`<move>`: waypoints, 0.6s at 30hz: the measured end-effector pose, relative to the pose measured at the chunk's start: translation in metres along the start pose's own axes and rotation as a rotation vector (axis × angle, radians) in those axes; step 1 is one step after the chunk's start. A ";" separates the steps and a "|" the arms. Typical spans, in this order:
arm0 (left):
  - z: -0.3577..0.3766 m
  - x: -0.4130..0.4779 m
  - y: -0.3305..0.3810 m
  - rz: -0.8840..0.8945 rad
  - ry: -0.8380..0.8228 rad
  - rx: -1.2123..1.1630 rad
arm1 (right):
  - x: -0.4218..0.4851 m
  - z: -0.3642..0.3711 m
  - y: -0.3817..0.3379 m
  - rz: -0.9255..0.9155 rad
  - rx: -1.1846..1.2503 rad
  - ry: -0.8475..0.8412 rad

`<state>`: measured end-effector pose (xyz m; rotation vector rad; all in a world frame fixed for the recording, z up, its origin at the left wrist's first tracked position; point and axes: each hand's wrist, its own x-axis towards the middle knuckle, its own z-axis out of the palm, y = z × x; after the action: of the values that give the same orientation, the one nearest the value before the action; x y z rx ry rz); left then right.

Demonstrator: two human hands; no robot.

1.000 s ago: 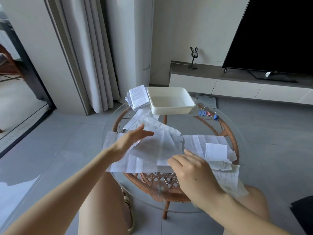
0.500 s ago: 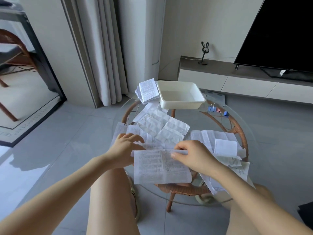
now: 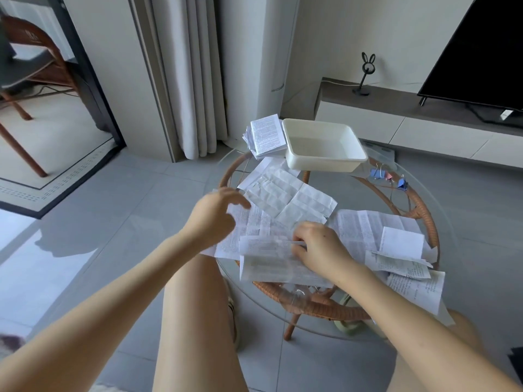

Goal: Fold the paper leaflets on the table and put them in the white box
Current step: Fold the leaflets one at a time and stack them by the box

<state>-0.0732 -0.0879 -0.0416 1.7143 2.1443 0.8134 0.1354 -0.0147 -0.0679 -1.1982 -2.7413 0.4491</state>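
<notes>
One white box (image 3: pixel 319 165) is seen at the far edge of the glass bench (image 3: pixel 423 216). One stack of folded leaflets (image 3: pixel 266 135) lies just beside its left wall, and two blue clips (image 3: pixel 377 174) lie to its right. Several loose leaflets (image 3: pixel 285 193), too overlapped to count, are spread nearer. One leaflet (image 3: pixel 268 264) is pinched at its upper edge by the right hand (image 3: pixel 319 250). The left hand (image 3: pixel 210 219) is held loose-fingered over the sheets, gripping nothing.

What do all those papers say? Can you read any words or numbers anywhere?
Nothing reads clearly.
Folded stack: printed lines, too small.
Near leaflet: print blurred.
Other open leaflets: print too small.
Television sticker: too small.
</notes>
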 end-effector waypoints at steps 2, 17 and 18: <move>-0.002 -0.014 0.030 0.042 0.169 0.035 | 0.000 0.001 -0.001 -0.005 0.010 0.014; 0.104 -0.077 0.034 0.313 0.028 0.389 | 0.001 0.007 0.008 -0.017 0.002 0.083; 0.105 -0.077 0.033 0.316 0.041 0.400 | 0.001 0.007 0.008 -0.010 0.004 0.084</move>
<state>0.0298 -0.1303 -0.1170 2.2962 2.2059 0.5137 0.1383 -0.0102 -0.0772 -1.1734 -2.6734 0.3939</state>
